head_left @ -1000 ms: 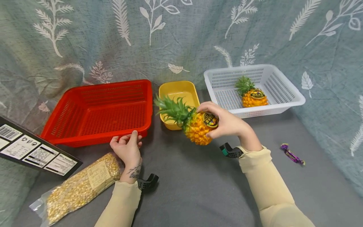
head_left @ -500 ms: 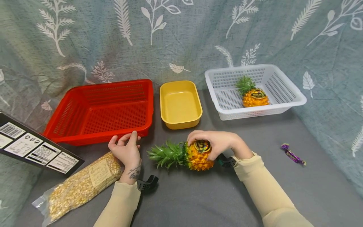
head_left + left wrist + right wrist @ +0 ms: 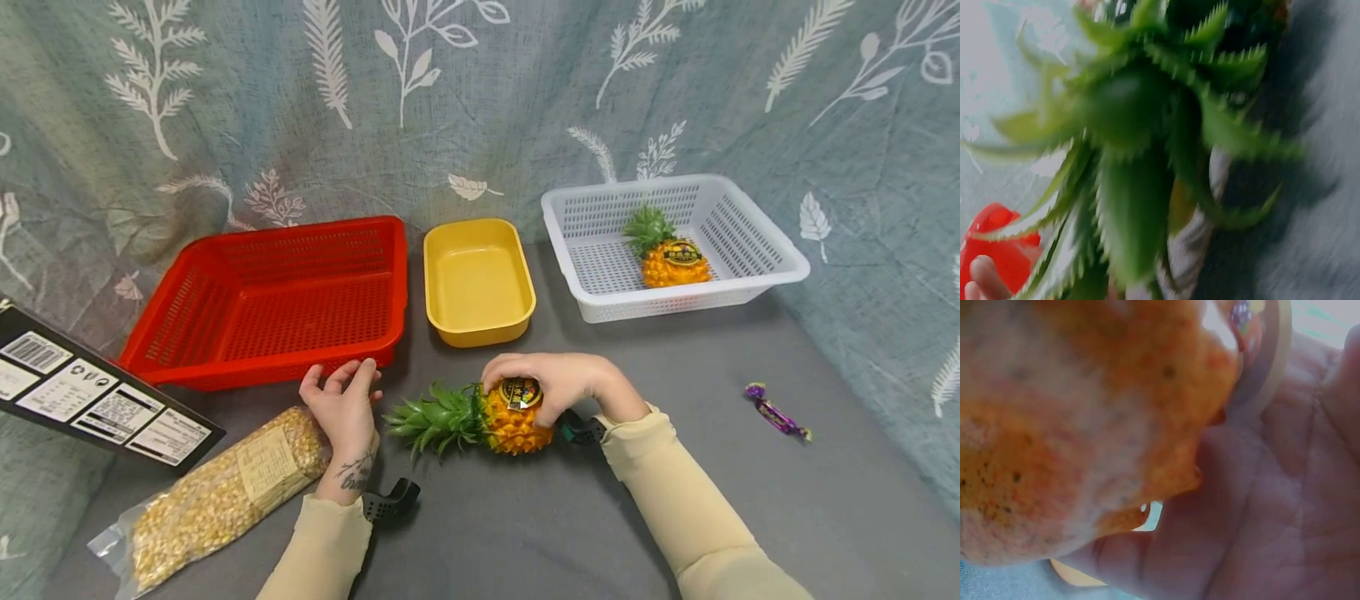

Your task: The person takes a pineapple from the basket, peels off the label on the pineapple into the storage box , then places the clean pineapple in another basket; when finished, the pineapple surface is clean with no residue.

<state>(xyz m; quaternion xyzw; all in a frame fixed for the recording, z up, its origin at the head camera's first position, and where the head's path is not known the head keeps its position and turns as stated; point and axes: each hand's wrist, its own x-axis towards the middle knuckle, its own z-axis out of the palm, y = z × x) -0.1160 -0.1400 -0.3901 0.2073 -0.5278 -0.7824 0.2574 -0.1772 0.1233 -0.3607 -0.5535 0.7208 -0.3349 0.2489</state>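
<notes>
In the head view, my right hand (image 3: 566, 385) grips an orange toy pineapple (image 3: 517, 421) from above, with the thumb and fingers on either side of its body. The pineapple lies on its side on the grey table, green leaves (image 3: 438, 419) pointing left toward my other hand. Those leaves fill much of the left wrist view, while the orange body (image 3: 1085, 425) is close up and blurred in the right wrist view. At the red basket's (image 3: 300, 312) front rim, my left hand (image 3: 341, 412) stays with loosely bent fingers and nothing visible between them.
Behind the pineapple stands a yellow bin (image 3: 480, 279). A white basket (image 3: 686, 298) at right holds another pineapple (image 3: 675, 262). At left lie a bag of corn kernels (image 3: 225, 500) and a black box (image 3: 105, 400). A purple-wrapped candy (image 3: 778, 414) lies at far right.
My right hand has lowered the pineapple from in front of the yellow bin onto the table, then shifted it slightly left. My left hand has hardly moved.
</notes>
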